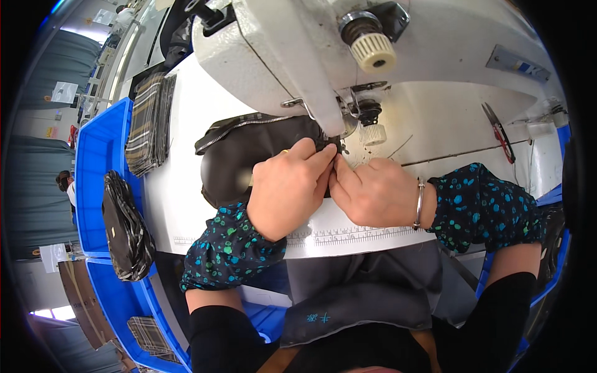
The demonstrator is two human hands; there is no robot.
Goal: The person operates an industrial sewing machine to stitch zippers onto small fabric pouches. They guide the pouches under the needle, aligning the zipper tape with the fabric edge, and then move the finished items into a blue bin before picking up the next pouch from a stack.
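Observation:
A dark fabric pouch point(239, 158) with a metal zipper point(249, 122) along its far edge lies on the white sewing table. Its right end reaches under the needle area of a white sewing machine point(298, 68). My left hand point(289, 180) is closed, pinching the pouch's edge just in front of the needle. Beside it, fingertips meeting the left ones, my right hand point(373, 189) also pinches that edge. The exact spot under the fingers is hidden.
Plaid fabric pieces point(149, 124) are stacked at the left, beside blue bins point(102, 140). More dark folded pieces point(124, 230) hang over a bin's rim. Red-handled scissors point(499, 133) lie at the right. A printed ruler point(360, 235) runs along the table's front edge.

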